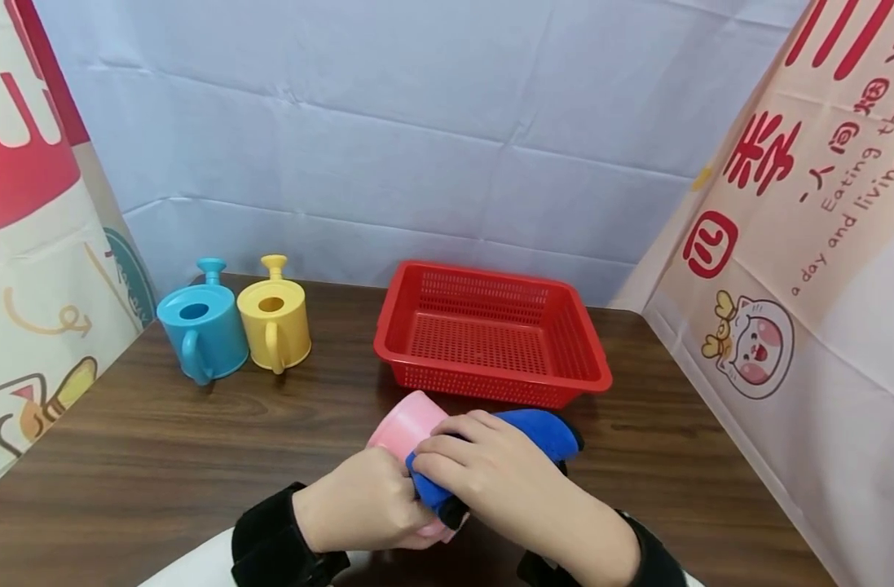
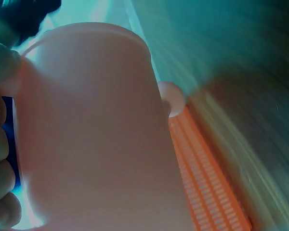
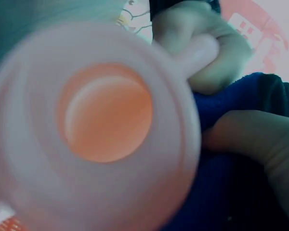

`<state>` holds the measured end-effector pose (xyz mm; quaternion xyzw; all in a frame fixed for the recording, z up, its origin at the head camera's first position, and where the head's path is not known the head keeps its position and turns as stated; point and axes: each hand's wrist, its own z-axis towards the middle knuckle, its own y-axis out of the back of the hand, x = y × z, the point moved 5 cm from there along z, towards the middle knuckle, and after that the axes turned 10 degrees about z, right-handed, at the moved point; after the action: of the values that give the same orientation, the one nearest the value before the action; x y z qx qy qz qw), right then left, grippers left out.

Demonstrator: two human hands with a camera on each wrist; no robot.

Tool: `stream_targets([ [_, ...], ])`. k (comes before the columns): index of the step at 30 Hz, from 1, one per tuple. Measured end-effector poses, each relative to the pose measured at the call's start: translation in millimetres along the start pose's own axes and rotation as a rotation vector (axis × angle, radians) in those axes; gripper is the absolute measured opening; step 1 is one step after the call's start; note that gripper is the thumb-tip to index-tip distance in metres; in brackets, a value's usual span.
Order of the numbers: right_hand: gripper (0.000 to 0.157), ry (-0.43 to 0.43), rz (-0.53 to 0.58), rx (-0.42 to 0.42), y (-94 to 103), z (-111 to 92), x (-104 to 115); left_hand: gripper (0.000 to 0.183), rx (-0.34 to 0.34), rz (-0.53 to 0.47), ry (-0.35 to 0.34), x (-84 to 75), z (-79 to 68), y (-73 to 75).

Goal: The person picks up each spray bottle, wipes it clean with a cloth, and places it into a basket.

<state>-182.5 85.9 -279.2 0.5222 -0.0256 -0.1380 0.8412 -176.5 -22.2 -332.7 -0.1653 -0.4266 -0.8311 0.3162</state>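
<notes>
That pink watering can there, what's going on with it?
A person has it in both hands' reach: the left hand grips the pink watering can by its handle, while the right hand holds a blue cloth with black edging at its side. It looks like wiping, though stills can't confirm that. A red perforated plastic basket sits just beyond, and a blue watering can and a yellow watering can stand upright to the left on the wood-grain table.

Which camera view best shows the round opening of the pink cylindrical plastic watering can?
Right wrist view: the round opening faces the camera. Head and left wrist views show the pink watering can from outside, opening hidden.
</notes>
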Motion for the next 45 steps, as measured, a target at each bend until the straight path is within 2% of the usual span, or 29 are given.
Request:
stream_targets([
  [3, 0.028, -0.005, 0.0, 0.044, -4.3, 12.4, -5.6, 0.028, -0.004, 0.026, -0.033, -6.4, 4.9, -1.9],
  [6, 0.02, -0.022, 0.024, 0.082, -9.3, 24.3, -12.5, 0.028, -0.014, 0.04, -0.031, -9.7, 7.8, -2.2],
  [10, 0.019, -0.04, 0.039, 0.125, -14.8, 35.6, -19.7, 0.032, -0.024, 0.065, -0.032, -12.7, 8.3, -2.2],
  [14, 0.018, -0.067, 0.048, 0.175, -15.4, 36.4, -22.4, 0.033, -0.026, 0.065, -0.036, -12.4, 6.8, -2.6],
  [17, 0.02, -0.128, 0.082, 0.226, -12.2, 30.9, -22.9, 0.032, -0.026, 0.038, -0.03, -8.5, 5.1, -3.1],
  [19, 0.026, -0.171, 0.114, 0.263, -9.0, 25.2, -23.4, 0.03, -0.02, 0.028, -0.03, -4.7, 3.6, -3.7],
  [21, 0.04, -0.2, 0.135, 0.298, -5.2, 18.7, -23.8, 0.027, -0.013, 0.02, -0.024, -0.4, 1.9, -3.9],
  [24, 0.057, -0.203, 0.14, 0.327, 0.8, 9.0, -23.4, 0.026, -0.005, 0.023, -0.004, 6.1, -1.7, -4.1],
  [26, 0.064, -0.192, 0.134, 0.333, 4.4, 3.7, -22.6, 0.027, -0.007, 0.018, 0.022, 10.3, -4.1, -4.2],
  [30, 0.066, -0.167, 0.13, 0.331, 8.9, -2.8, -20.5, 0.03, -0.021, 0.036, 0.053, 15.4, -7.6, -5.2],
  [35, 0.056, -0.156, 0.134, 0.328, 7.2, 0.6, -20.9, 0.029, -0.026, 0.041, 0.043, 13.2, -6.2, -5.1],
  [40, 0.041, -0.158, 0.176, 0.301, 1.9, 12.9, -27.9, 0.026, -0.03, 0.061, -0.004, 4.5, -0.6, -3.9],
  [45, 0.027, -0.165, 0.222, 0.256, -6.4, 28.3, -39.5, 0.029, -0.043, 0.015, -0.03, -4.8, 4.7, -3.4],
])
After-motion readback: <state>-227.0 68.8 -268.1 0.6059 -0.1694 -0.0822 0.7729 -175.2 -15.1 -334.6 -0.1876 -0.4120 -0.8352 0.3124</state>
